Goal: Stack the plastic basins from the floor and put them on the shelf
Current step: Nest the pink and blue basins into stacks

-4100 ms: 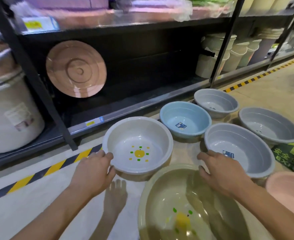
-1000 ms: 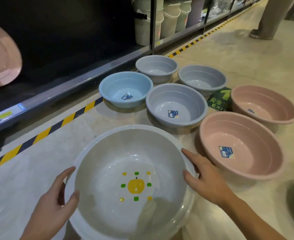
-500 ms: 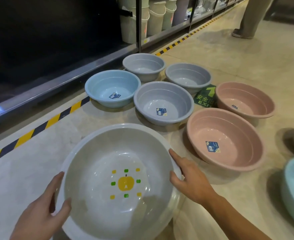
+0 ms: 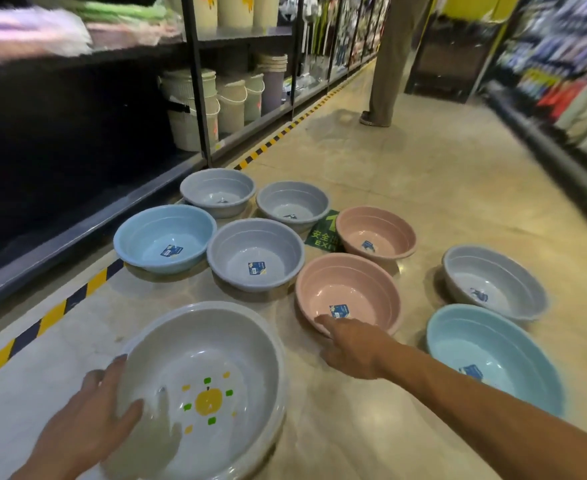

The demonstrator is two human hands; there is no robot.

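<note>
Right hand [image 4: 349,344] has left the apple-print basin [image 4: 215,344], fingers spread toward the pink basin [image 4: 349,292]; left hand [image 4: 87,424] clamps the print rim

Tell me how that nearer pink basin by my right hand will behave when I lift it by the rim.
The nearer pink basin looks like thin empty plastic, so probably light. Gripped at one edge by the right hand, it may flex and tilt. Its glossy rim could be slightly slippery.

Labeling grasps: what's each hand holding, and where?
Left hand grips the apple-print basin by its near-left rim. Right hand holds nothing, reaching toward the pink basin.
</note>
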